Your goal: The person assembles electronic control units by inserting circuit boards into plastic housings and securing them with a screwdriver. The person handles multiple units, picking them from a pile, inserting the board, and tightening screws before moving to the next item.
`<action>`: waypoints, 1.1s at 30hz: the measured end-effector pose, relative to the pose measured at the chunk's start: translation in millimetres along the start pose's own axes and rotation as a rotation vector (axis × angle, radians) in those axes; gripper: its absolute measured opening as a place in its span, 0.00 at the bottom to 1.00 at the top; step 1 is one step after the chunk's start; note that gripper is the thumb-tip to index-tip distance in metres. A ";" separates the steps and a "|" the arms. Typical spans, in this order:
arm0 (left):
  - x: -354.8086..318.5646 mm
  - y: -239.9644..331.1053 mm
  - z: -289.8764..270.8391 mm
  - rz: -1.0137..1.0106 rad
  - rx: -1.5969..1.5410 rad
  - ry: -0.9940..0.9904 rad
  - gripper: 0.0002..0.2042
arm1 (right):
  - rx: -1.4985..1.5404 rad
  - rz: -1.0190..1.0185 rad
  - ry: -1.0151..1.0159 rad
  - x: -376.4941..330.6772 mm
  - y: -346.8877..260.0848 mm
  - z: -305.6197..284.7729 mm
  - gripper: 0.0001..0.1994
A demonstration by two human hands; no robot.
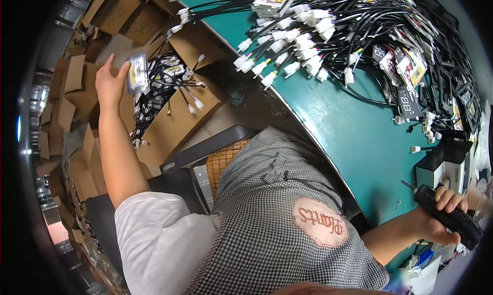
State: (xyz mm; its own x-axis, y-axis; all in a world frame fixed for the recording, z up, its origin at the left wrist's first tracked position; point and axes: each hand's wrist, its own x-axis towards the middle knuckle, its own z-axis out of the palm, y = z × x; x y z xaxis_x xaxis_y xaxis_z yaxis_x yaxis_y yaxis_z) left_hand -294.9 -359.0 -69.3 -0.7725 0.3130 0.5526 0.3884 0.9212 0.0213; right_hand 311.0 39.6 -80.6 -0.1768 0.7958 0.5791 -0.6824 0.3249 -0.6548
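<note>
At the far left, my left hand [109, 84] is stretched out over a cardboard box, its fingers spread apart. A small clear-cased display unit with a yellow label [138, 74] is right beside the thumb, slightly blurred. Whether the thumb touches it, I cannot tell. Below it, the open cardboard box [177, 121] holds a pile of similar units, their black cables and white plugs spilling over the flap. Over at the lower right, my right hand [436, 223] is wrapped around a black electric screwdriver [446, 213], whose thin bit points up and left.
A green-topped table [328, 115] runs along my right, with a heap of black cables and white connectors [308, 43] and display units [411, 71] at its far side. A white-and-black box [436, 169] stands near the screwdriver. More cardboard boxes [115, 12] crowd the left.
</note>
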 end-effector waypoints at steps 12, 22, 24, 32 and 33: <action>-49.0 356.8 -30.3 0.822 -1.082 -0.060 0.10 | -0.166 -0.027 0.103 -18.2 30.5 14.0 0.37; -121.2 630.3 -71.0 1.280 -1.067 -0.261 0.18 | -0.188 0.015 0.192 -19.0 29.1 -6.8 0.38; -134.6 670.4 -76.8 1.126 -0.902 -0.540 0.18 | -0.177 0.014 0.184 -18.0 29.0 -9.8 0.38; -120.5 733.7 -32.2 1.488 -0.275 -0.013 0.08 | -0.167 -0.042 0.174 -15.8 24.1 -12.0 0.38; -113.8 732.0 -18.5 1.502 -0.404 -0.014 0.09 | -0.158 -0.038 0.168 -16.4 24.0 -11.8 0.38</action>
State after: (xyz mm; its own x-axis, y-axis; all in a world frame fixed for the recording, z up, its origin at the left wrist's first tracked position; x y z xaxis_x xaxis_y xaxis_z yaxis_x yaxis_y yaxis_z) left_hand 86.7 275.4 -101.2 0.4326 0.8619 0.2645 0.8847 -0.3494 -0.3085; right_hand 305.9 40.4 -111.6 -0.0239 0.8511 0.5245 -0.5640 0.4217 -0.7099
